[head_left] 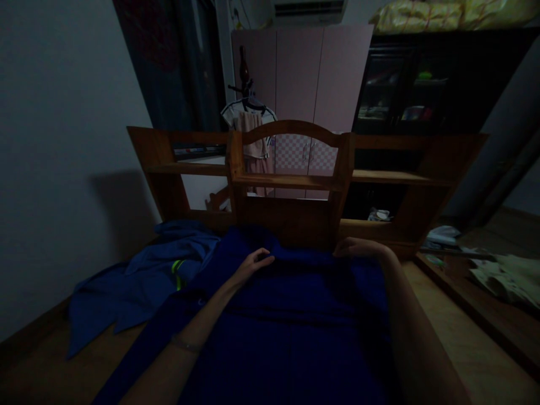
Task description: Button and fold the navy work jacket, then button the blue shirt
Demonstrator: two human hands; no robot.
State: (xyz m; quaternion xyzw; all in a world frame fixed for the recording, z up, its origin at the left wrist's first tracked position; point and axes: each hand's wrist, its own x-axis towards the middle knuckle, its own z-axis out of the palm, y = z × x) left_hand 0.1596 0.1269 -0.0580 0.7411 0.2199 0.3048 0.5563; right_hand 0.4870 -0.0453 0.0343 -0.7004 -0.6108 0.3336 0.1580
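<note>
A dark blue garment (291, 343) with long sleeves lies spread in front of me, its far edge by the wooden headboard. Over its upper left part is my left hand (255, 264), thumb and fingers apart with a gap between them and no cloth visible in the gap. My right hand (358, 247) is at the garment's upper right edge, fingers bent down toward the fabric. Dimness and blur hide whether those fingertips pinch the cloth. A lighter blue garment (139, 281) with yellow-green stripes lies crumpled at the left, beside the dark one.
The wooden headboard (291, 181) with shelves spans the far side. Behind it are a pink wardrobe (297, 79), a stand (243, 64) with hung clothes, and a dark cabinet (447, 84). Pale cloth (506, 275) lies at the right. A white wall (63, 140) borders the left.
</note>
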